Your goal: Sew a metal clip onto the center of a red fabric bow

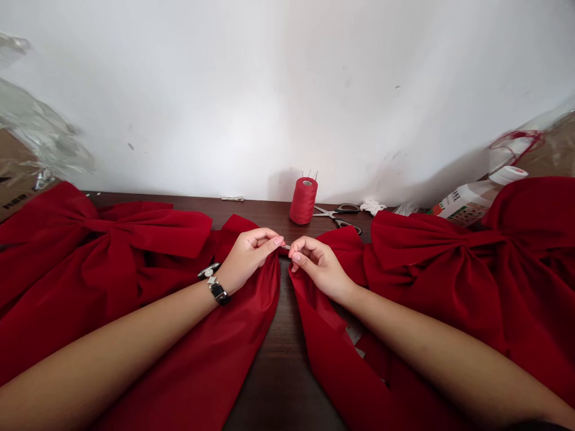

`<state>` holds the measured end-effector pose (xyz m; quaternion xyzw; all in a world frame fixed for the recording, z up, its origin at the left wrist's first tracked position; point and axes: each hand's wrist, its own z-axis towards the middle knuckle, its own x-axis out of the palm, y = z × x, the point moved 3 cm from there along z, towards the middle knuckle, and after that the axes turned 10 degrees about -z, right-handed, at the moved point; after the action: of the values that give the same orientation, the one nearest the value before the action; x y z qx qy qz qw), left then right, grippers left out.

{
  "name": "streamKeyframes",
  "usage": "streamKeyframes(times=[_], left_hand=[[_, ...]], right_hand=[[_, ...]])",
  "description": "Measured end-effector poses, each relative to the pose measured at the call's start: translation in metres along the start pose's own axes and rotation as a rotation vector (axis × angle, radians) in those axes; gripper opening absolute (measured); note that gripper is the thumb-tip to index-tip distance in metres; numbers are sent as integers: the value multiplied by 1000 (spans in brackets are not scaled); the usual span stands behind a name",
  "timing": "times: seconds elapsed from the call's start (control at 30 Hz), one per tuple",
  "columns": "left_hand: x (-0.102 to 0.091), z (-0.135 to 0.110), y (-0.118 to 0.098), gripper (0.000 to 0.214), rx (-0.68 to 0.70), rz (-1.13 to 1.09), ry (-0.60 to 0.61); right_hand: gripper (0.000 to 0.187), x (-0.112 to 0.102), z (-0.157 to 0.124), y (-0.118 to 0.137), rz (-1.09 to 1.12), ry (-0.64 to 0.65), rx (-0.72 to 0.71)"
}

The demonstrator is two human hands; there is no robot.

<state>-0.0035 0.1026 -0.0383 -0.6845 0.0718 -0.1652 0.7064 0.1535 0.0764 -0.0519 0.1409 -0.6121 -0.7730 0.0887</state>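
Near the middle of the table, my left hand is closed in a pinch, with gathered red fabric hanging below its fingertips. My right hand pinches just beside it, thumb against forefinger, over another red fabric strip. A thin silvery metal piece spans the small gap between both sets of fingertips. It is too small to tell whether it is a needle or a clip. The fingers partly hide where the fabric is held.
Red fabric bows lie at left, with more bows at right. Behind my hands stand a red thread cone with needles on top, scissors and a metal clip. A white-capped bottle leans near the wall.
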Motion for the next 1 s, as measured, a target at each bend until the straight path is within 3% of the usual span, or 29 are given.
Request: streamKeyframes(times=[0.13,0.27,0.37,0.53,0.63,0.73,0.83,0.9,1.0], left_hand=[[1,0,3,29,-59,-94,-22],[-6,6,-3,29,6,-173,-126],[-22,15,-25,27,133,-236,-279],[-37,18,-67,18,387,-322,-418],[-22,11,-69,19,296,-267,-311],[5,1,-50,23,-41,-97,-56],[20,-8,-31,25,-237,16,75],[24,-10,-24,24,-287,78,123],[25,-11,-20,23,-256,170,160]], right_hand=[[25,2,-2,8,-215,49,-163],[16,13,-9,18,-472,287,-401],[14,19,-14,20,-522,435,-480],[11,20,-16,19,-493,471,-492],[13,18,-14,20,-476,367,-468],[14,10,-13,20,-507,106,-434],[13,4,-13,19,-565,-74,-405],[13,3,-12,19,-592,-118,-381],[11,1,-12,18,-592,-180,-344]])
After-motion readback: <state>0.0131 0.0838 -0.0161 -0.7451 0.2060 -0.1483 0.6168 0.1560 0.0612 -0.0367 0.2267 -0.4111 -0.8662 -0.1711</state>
